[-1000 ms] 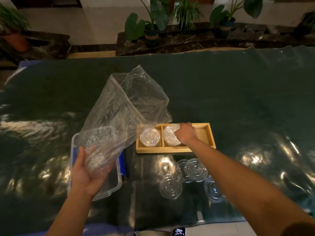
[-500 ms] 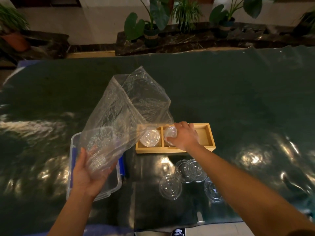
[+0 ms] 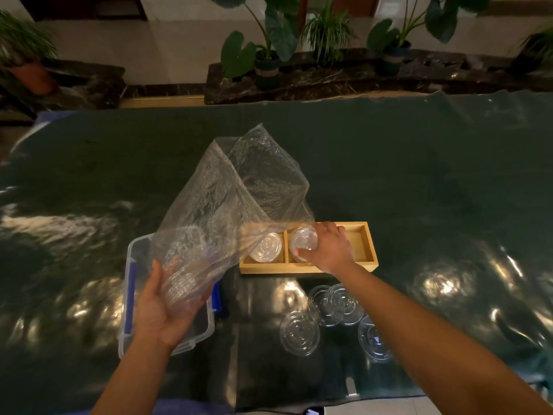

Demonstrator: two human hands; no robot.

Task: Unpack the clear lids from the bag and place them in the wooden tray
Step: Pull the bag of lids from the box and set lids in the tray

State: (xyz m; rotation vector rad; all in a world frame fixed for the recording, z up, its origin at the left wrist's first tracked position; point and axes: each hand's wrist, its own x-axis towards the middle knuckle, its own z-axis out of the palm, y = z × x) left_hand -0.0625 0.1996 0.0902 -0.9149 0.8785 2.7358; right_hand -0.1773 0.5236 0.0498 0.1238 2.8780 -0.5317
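Note:
My left hand (image 3: 163,313) cups the bottom of a crumpled clear plastic bag (image 3: 230,205), which stands up with its mouth open and holds several clear lids at its base. A wooden tray (image 3: 369,250) with three compartments lies just right of the bag. A stack of clear lids (image 3: 266,247) rests in its left compartment. My right hand (image 3: 329,248) is over the middle compartment, fingers closed on a clear lid stack (image 3: 303,244) tilted on its edge. The right compartment holds nothing. Several loose clear lids (image 3: 335,305) lie on the table nearer to me.
A clear plastic box with blue latches (image 3: 131,295) sits under the bag and my left hand. The table is covered in dark green cloth under glossy film (image 3: 419,175). Potted plants (image 3: 269,52) stand on a ledge beyond the far edge.
My right hand has tipped the lid stack in the middle compartment from flat up onto its edge and shifted a little toward me. The bag and my left hand have barely moved.

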